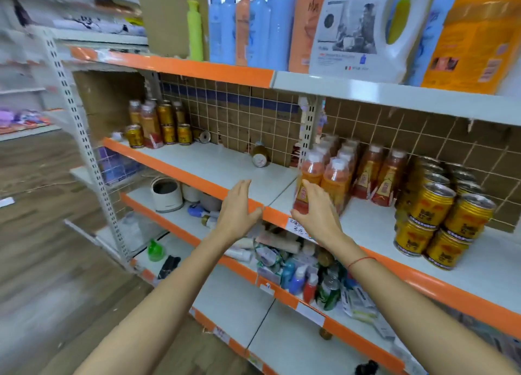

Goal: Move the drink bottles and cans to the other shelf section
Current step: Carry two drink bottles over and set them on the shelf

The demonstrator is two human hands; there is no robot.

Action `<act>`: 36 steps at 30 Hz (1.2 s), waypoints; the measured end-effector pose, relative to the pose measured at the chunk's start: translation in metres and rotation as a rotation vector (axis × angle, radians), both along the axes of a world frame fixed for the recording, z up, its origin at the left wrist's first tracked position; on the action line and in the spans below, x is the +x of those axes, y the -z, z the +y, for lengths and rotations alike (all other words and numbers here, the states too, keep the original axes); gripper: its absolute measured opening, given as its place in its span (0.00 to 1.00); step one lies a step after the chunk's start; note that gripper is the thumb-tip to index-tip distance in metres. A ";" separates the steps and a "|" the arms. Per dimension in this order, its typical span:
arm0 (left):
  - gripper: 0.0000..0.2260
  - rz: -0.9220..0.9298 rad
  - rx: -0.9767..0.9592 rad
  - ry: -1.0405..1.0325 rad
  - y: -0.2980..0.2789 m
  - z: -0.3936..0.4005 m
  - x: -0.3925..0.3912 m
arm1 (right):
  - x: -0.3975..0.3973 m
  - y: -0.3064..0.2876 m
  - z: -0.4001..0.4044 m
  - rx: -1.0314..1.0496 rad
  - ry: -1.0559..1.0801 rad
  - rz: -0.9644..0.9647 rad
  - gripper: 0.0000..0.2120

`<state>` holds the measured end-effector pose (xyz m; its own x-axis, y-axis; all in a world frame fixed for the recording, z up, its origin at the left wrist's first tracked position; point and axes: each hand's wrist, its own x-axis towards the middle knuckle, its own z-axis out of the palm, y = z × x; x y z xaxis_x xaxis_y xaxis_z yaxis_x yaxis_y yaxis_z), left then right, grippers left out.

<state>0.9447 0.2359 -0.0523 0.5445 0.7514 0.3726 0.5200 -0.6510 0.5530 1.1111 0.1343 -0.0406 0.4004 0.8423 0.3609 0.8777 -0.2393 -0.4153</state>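
A shop aisle with orange-edged metal shelving fills the view, brown tiled backing behind the middle shelf (225,160). At ten o'clock on that shelf, the left section holds a small cluster (158,123) of orange bottles and gold cans, likely those already moved; one can (260,157) lies on its side near twelve o'clock, probably toppled. At three o'clock, the right section keeps the bulk: a pack of bottles (335,174) and stacked gold cans (442,214), tiered to save room.

The right hand (313,205) wraps loosely round the lower part of the front bottle (310,183) at the section's edge, thumb low, apparently taking hold; how firmly I cannot tell. The left hand (239,202) hovers open, fingers straight, over the shelf lip, holding nothing, likely ready to steady the bottle.

Writing: a white jug (366,28) at one o'clock bears Chinese characters, seemingly "好事顿"; the handwritten price tag (298,225) is too blurred to read.
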 end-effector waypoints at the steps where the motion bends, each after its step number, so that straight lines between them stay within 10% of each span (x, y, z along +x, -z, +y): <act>1: 0.30 0.011 0.004 -0.022 0.000 0.013 -0.017 | -0.013 0.000 0.016 -0.012 -0.022 -0.010 0.35; 15: 0.31 0.121 0.026 -0.324 0.007 0.179 -0.237 | -0.200 -0.005 0.224 -0.011 -0.276 0.049 0.32; 36: 0.29 0.064 -0.016 -0.333 -0.004 0.360 -0.230 | -0.186 -0.006 0.438 -0.072 -0.331 0.041 0.34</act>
<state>0.7143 0.5955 -0.0482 0.2901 0.8975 0.3322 0.7365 -0.4310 0.5213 0.9247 0.5721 -0.0343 0.1145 0.9517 0.2850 0.8954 0.0254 -0.4446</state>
